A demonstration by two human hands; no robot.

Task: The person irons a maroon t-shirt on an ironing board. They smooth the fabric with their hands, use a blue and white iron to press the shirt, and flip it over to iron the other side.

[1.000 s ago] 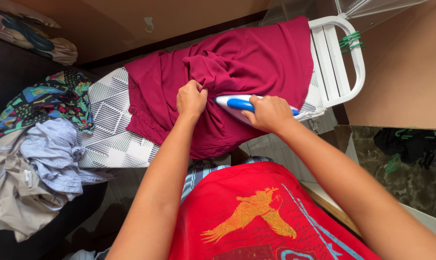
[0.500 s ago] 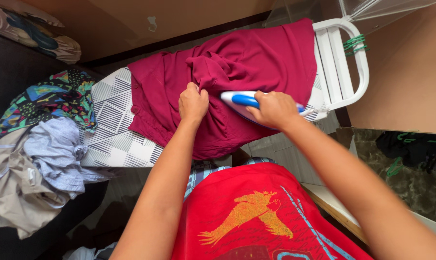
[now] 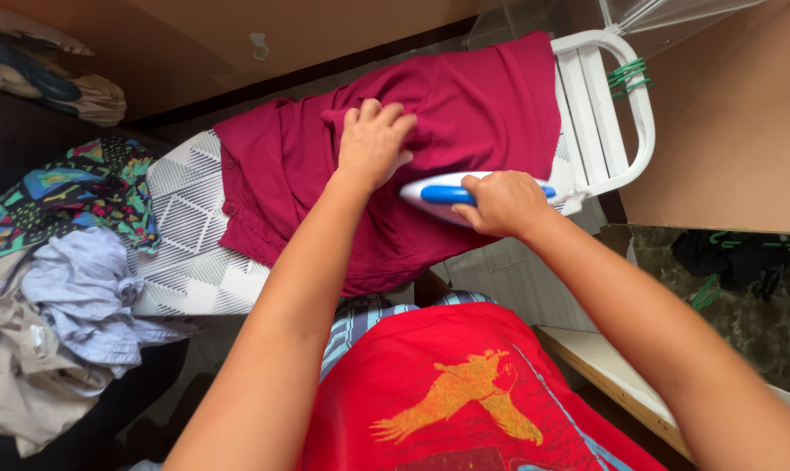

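Right hand [image 3: 500, 202] hides iron [image 3: 439, 194] handle; soleplate unseen.

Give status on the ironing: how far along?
Done: maroon garment is spread over the patterned ironing board. In hand: left hand flattens fabric, right hand grips the blue-and-white iron on it. Left: folds remain near the collar; a heap of clothes sits beside the board.

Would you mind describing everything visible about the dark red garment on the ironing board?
The dark red garment is a soft, thin-looking fabric spread across the ironing board, creased, with its lower edge hanging over the near side. Small buttons line its left edge. The left hand lies flat on it with fingers spread; the right hand grips the white and blue iron resting on it.
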